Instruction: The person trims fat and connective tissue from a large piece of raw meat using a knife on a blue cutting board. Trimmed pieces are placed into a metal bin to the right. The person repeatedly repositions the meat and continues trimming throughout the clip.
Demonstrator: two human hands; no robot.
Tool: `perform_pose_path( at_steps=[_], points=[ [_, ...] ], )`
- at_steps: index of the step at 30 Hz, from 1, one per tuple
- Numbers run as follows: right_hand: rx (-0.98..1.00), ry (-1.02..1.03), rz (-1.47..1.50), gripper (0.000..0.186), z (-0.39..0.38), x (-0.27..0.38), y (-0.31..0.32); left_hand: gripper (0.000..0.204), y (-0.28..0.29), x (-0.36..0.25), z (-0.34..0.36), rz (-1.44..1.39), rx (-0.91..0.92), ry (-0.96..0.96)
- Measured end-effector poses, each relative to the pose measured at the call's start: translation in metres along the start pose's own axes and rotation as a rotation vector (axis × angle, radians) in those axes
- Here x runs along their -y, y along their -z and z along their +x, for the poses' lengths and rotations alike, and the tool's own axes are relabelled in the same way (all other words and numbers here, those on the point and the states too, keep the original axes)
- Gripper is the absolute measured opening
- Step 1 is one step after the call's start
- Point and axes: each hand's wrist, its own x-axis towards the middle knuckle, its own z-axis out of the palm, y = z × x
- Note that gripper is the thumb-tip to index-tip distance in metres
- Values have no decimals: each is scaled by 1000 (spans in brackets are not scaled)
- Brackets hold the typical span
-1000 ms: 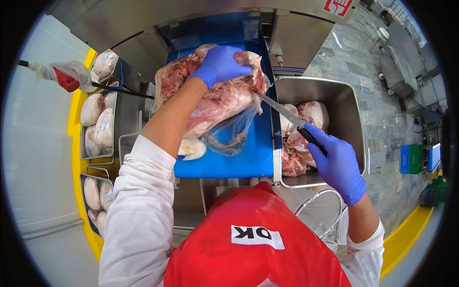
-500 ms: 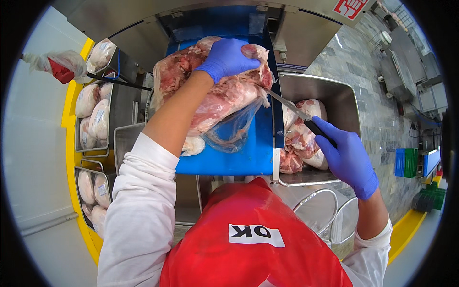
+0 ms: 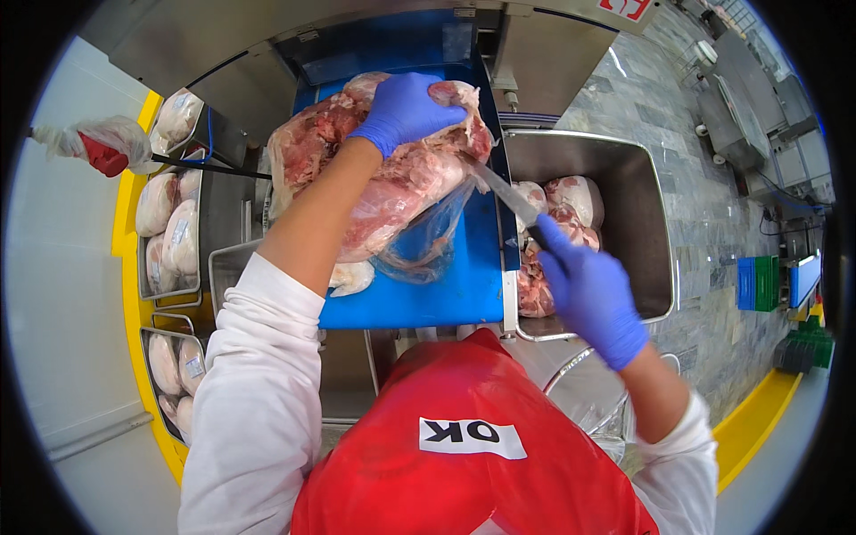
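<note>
A large raw piece of meat [image 3: 406,192] lies on the blue conveyor surface [image 3: 428,308], with clear plastic film [image 3: 432,241] hanging loose along its near side. My left hand [image 3: 412,111], in a purple glove, grips the far right part of the meat from above, its fingers curled over it. My right hand [image 3: 588,290], gloved alike, is closed around the black handle of a knife [image 3: 510,196]. The blade slants up and left, its tip at the meat's right edge; whether it is inside the flesh I cannot tell.
At the right stands a deep steel bin [image 3: 633,178] holding several meat pieces [image 3: 575,201]. More steel bins [image 3: 201,241] with wrapped pale meat [image 3: 169,236] line the left wall. A thin dark rod [image 3: 209,167] reaches in from the left. Steel machine panels [image 3: 548,67] border the far side.
My right hand has moved left, bringing the knife further along the meat's right edge. My left hand keeps its hold on the meat. The whole view has shifted slightly.
</note>
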Motion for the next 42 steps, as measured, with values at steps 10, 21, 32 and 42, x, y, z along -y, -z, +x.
perform_pose_path(
  at_steps=[10, 21, 32, 42],
  points=[
    [-318, -194, 405, 60, -33, 13, -177, 53, -6, 4, 8, 80, -3, 84],
    [-129, -153, 358, 53, -65, -28, -53, 48, 4, 1, -9, -6, 46, 27],
    [30, -59, 436, 59, -102, -28, -97, 55, 0, 10, 13, -96, 92, 34],
    [64, 45, 163, 54, -49, -6, -183, 53, 7, 0, -4, -31, 79, 71]
  ],
)
